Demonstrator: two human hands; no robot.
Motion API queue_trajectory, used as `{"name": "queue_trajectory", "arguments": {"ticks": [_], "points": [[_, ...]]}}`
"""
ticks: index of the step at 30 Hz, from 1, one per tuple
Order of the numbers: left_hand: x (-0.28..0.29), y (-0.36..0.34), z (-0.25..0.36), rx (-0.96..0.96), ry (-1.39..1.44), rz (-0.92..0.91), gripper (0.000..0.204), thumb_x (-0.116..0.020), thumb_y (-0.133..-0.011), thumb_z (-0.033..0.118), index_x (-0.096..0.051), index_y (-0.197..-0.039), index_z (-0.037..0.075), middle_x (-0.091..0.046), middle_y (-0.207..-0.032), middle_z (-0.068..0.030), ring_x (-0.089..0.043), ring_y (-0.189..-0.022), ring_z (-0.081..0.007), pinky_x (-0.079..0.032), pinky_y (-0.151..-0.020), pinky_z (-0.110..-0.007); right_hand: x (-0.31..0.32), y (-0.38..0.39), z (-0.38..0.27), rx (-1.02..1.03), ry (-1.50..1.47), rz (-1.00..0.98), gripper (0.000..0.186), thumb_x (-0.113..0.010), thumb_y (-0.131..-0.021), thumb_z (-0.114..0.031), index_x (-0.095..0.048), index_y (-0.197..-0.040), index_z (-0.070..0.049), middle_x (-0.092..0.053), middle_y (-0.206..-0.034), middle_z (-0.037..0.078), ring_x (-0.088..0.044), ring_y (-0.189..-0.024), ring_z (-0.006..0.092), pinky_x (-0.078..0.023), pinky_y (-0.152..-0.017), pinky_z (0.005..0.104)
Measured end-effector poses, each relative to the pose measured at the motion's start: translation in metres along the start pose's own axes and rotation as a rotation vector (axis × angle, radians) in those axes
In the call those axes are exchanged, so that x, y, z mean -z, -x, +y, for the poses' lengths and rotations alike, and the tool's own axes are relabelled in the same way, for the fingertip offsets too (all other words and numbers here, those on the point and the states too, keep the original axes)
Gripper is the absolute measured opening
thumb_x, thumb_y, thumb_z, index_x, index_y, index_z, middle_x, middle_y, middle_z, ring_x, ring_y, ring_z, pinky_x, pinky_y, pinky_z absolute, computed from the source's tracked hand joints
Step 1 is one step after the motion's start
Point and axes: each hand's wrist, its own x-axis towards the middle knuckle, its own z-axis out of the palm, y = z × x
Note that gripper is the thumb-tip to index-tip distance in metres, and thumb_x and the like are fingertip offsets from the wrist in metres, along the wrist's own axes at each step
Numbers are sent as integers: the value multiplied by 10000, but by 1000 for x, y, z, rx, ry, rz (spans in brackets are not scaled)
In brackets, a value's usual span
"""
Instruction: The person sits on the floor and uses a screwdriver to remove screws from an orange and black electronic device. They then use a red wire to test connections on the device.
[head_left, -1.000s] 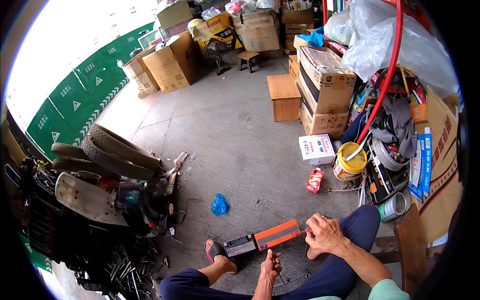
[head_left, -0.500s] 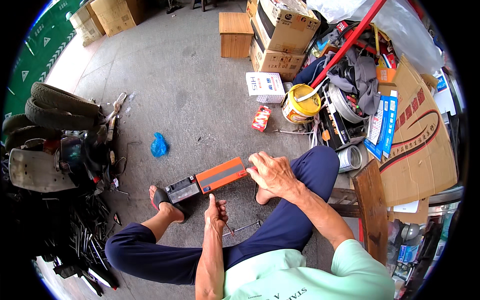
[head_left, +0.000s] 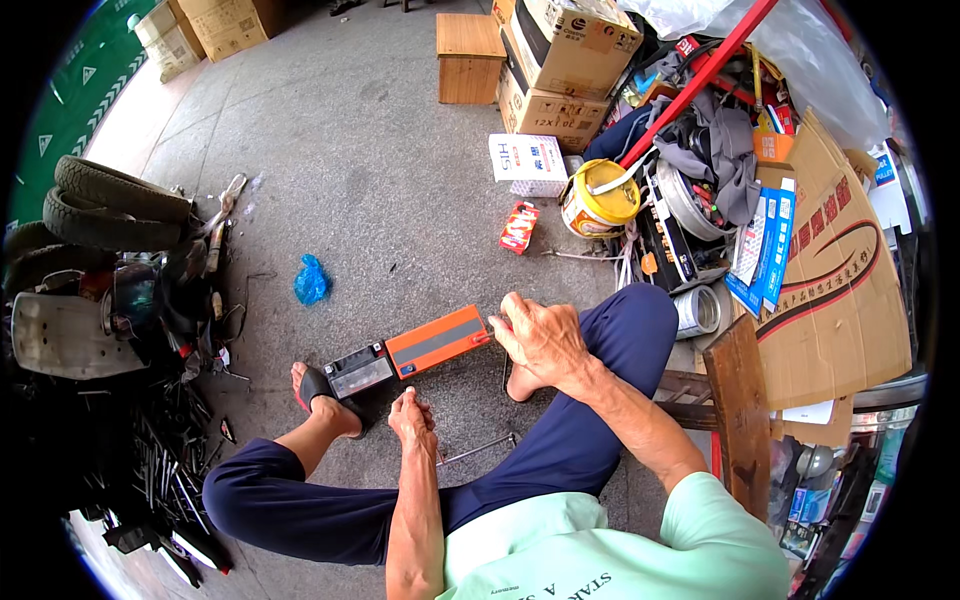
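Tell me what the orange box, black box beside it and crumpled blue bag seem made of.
Orange box: likely hard plastic, judging by flat, matte faces; coated card possible. Black box: probably moulded plastic, given its dark, slightly shiny shell. Blue bag: thin plastic film, shiny, creased.

Grey floor point(head_left: 350, 140) — orange case point(head_left: 437, 341), black battery point(head_left: 361, 372), 1 blue bag point(head_left: 311, 279), 1 red carton point(head_left: 519, 227), thin metal rod point(head_left: 478, 449)

Workshop: tyres point(head_left: 115, 222), stacked cartons point(head_left: 575, 62)

The floor point(head_left: 400, 215) beyond the orange box point(head_left: 437, 342) gave a hand room to pass; a battery point(head_left: 362, 373) blocked the box's left end, the right hand point(head_left: 545, 345) its right.
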Motion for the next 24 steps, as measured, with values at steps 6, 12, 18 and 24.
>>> {"name": "queue_trajectory", "arguments": {"ticks": [6,12,18,24], "points": [[0,4,9,-192,-15,-74,407,-590,-878,171,-499,-1253,41,-522,-639,-21,-447,-461,-61,-302,-351,-186,11,-4,-3,-21,-7,7,222,-620,-837,-205,-459,-806,-54,-567,-592,111,-580,-465,278,-454,-425,379],[2,3,6,-195,-7,-116,431,-603,-871,158,-495,-1273,46,-517,-646,-10,-456,-478,-54,-303,-348,-182,3,0,2,-135,-82,-76,205,-642,-777,-188,-489,-836,-66,-587,-707,68,-610,-590,252,-453,-498,383],[3,3,8,-197,-1,-122,427,-595,-865,136,-497,-1272,47,-507,-639,-3,-446,-478,-51,-296,-348,-180,14,-4,-5,-119,-56,-115,217,-636,-764,-164,-485,-880,-58,-578,-767,78,-607,-599,257,-455,-507,374],[4,4,9,-186,-19,-134,430,-587,-879,144,-487,-1286,49,-505,-636,-1,-445,-483,-51,-309,-360,-187,6,-3,-2,-79,-128,-41,207,-609,-794,-154,-453,-874,-44,-545,-738,123,-603,-575,286,-474,-486,393]]}}
